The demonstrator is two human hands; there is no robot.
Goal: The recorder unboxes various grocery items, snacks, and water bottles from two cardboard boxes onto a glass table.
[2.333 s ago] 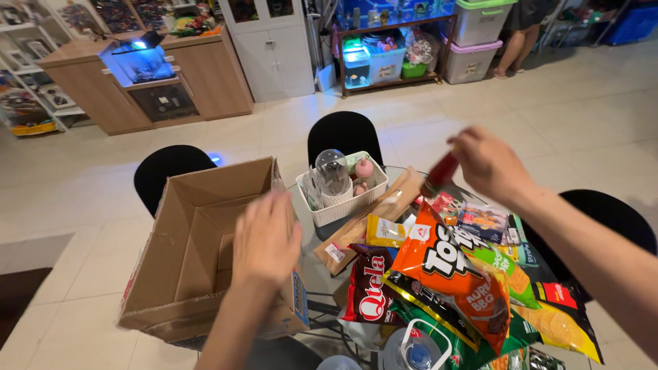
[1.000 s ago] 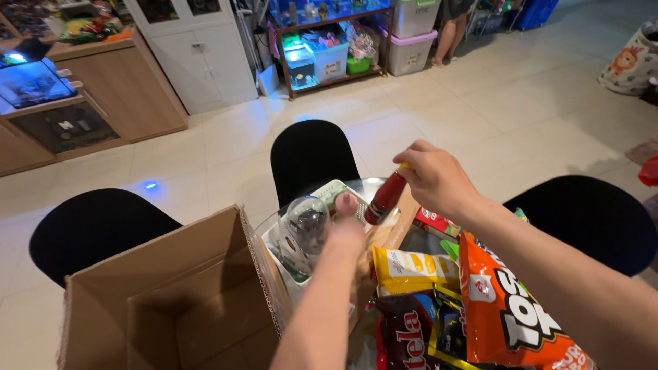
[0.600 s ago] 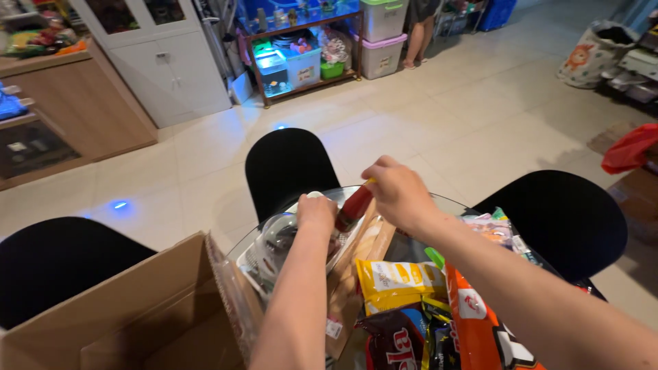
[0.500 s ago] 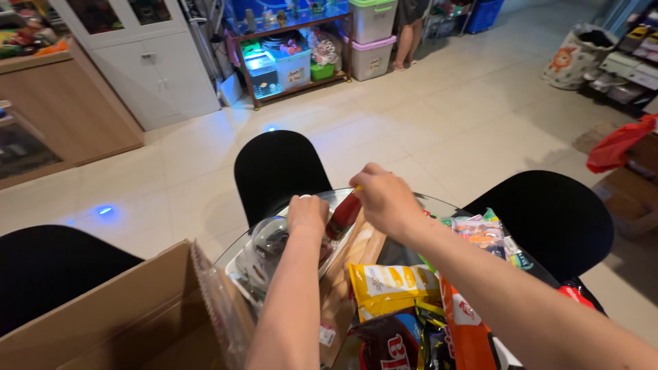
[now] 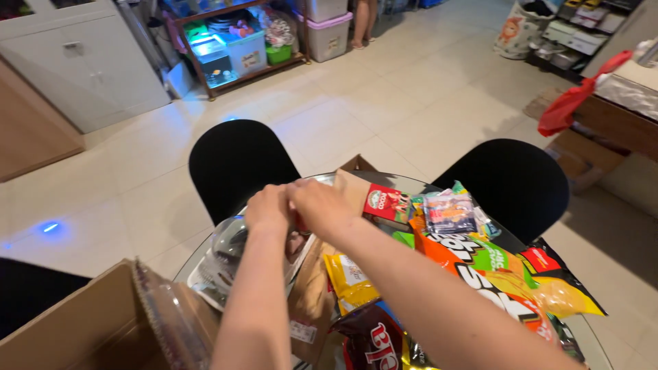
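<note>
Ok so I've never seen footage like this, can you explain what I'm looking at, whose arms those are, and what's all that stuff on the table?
No machine here: a head-worn camera looks down at the wearer's own bare arms. The left hand and right hand meet over a white plastic tray holding a clear domed lid. Whatever they grip is hidden between the fingers. On the round glass table lie colourful snack bags, a small yellow packet and a brown paper bag. An open cardboard box stands at lower left, with black chairs behind the table.
</note>
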